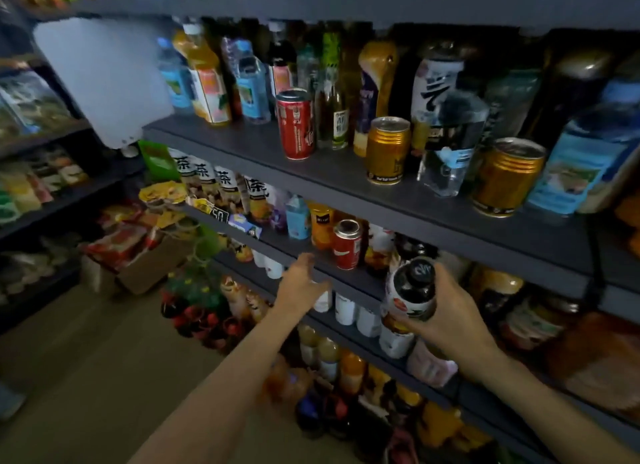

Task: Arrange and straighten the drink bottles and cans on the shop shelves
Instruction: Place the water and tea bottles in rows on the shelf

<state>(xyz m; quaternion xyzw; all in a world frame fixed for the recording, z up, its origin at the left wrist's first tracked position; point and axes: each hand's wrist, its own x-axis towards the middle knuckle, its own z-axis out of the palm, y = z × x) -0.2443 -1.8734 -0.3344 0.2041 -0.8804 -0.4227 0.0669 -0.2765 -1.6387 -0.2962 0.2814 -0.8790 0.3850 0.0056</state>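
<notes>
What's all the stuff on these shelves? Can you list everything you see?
Red cans: two; one at the front of the upper shelf, one on the shelf below.
Gold cans: two, front of the upper shelf and.
Clear bottle: one, between the gold cans.
Blue-label water bottles: several, upper shelf, left part and far right.
Orange juice bottle: one, upper shelf left.
Tea bottles with white labels: four in a row, left of the second shelf.
White containers: a few, third shelf.
Cardboard box of snack packets: one, brown, on the floor at left.
Dark bottle with black cap: one, in the right hand.
Left hand: open, reaching toward the shelf.
Right hand: holding the dark bottle.
</notes>
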